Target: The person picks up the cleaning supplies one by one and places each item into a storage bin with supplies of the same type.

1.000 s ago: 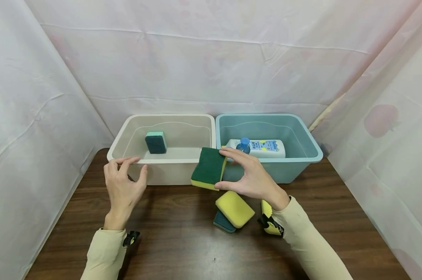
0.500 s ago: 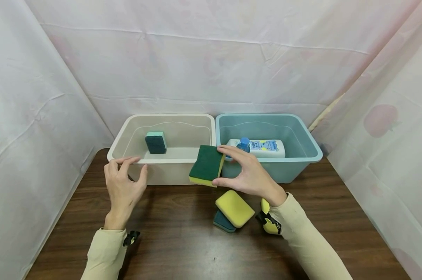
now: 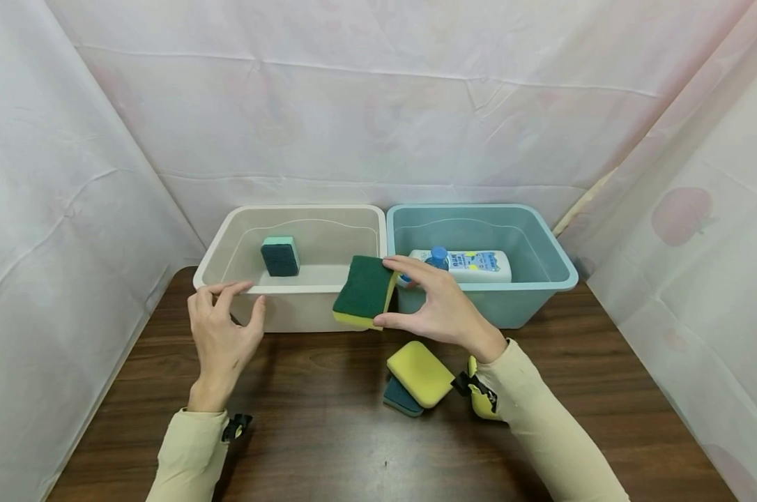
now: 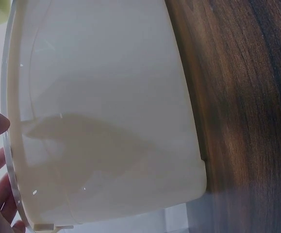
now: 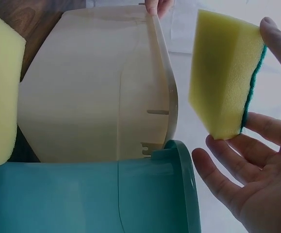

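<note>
My right hand (image 3: 441,303) pinches a yellow sponge with a green scouring face (image 3: 364,286), thumb and fingertips at its edges. That sponge is up at the front rim of the beige bin (image 3: 309,310), near its right end; its yellow side (image 5: 223,73) shows in the right wrist view. At the bin's left front corner my left hand (image 3: 222,335) rests its fingertips on the rim, thumb spread apart from them. Inside that bin a dark green and mint sponge (image 3: 280,256) stands on edge. On the table a yellow sponge (image 3: 419,373) lies partly over a dark-faced one (image 3: 401,399).
Beside the beige bin stands a blue bin (image 3: 479,307), holding a white bottle (image 3: 485,265) and a blue-capped item (image 3: 438,258). Another yellow sponge (image 3: 484,404) sits partly behind the right wrist. Pale curtains (image 3: 378,125) hang around the wooden table (image 3: 309,439).
My right hand has moved slightly left and away from me, carrying the green-and-yellow sponge toward the beige bin. The left hand stays at the rim.
</note>
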Demonstrator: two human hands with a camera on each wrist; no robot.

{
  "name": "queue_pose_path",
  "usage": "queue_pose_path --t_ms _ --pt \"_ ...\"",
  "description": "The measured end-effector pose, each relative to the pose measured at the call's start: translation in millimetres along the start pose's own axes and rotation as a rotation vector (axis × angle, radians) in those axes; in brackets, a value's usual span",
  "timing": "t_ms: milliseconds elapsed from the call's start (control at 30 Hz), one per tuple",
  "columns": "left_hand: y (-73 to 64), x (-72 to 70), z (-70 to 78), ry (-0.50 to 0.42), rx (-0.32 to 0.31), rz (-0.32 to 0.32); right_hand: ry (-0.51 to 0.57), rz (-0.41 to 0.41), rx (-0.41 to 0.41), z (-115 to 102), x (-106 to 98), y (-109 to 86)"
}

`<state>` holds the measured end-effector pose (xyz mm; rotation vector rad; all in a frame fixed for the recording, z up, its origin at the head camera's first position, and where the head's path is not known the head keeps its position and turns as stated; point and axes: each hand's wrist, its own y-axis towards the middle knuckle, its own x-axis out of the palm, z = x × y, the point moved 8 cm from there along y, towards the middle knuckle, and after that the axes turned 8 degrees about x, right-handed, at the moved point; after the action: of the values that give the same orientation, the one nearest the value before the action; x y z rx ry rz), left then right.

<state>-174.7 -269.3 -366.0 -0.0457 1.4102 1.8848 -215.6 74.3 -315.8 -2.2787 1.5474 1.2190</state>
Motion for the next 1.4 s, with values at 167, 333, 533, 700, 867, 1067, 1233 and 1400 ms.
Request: queue_pose_path --t_ms 167,333,533,700,867,1067,1233,1400 --pt "-0.1 0.0 -0.1 0.004 0.001 -0.003 -0.002 -0.001 0.007 0.5 1.4 3.8" --pt "0.4 -0.5 0.5 0.004 0.005 -0.012 -0.021 0.001 0.012 2.0 2.7 6.7" --pt "1.9 -1.1 1.6 0.002 0.011 -0.013 -0.019 0.003 0.022 1.5 3.2 10.8" --pt "1.5 -0.5 1.2 0.011 0.007 -0.024 -0.021 0.008 0.021 1.7 2.7 13.8" --pt "0.5 -0.2 0.4 0.010 0.003 -0.029 -0.036 0.003 0.030 3.1 2.0 16.4" --pt "0.8 -1.3 0.6 0.007 0.007 -0.020 -0.049 -0.024 0.064 4.1 1.7 21.0" --pt "0.7 -1.2 0.4 0.011 0.006 -0.020 -0.060 -0.033 0.078 4.4 0.4 24.3" --pt "1.2 -0.6 0.7 0.005 0.010 -0.010 -0.071 -0.035 0.081 4.8 0.5 26.7"
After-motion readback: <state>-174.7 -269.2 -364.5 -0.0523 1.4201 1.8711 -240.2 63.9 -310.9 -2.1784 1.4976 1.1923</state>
